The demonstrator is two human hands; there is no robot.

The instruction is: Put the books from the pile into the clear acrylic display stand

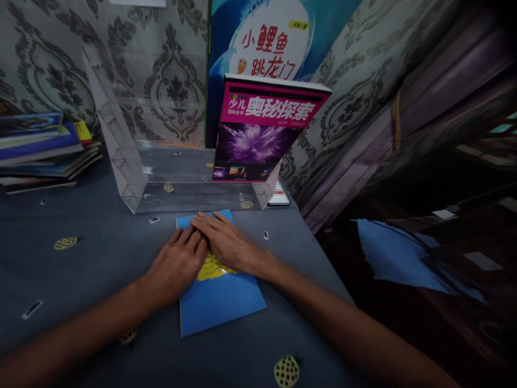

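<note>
A thin blue book (220, 307) with a yellow text patch lies flat on the table in front of me. My left hand (180, 261) rests palm down on its left side, fingers stretched toward the top. Across the upper part lies my right hand (228, 242), flat, its fingertips overlapping those of the left. Just beyond stands a clear plastic book rack (125, 156). At the rack's right end leans a magenta and black book (258, 137) with a purple burst on its cover. Behind that rises a larger blue-green book (262, 37), its lower part hidden.
A stack of books (40, 145) sits at the far left of the patterned tablecloth (100, 275). Patterned curtains (169, 81) hang behind the rack. The table's right edge slopes away beside a blue sheet (399, 258) in the dark area.
</note>
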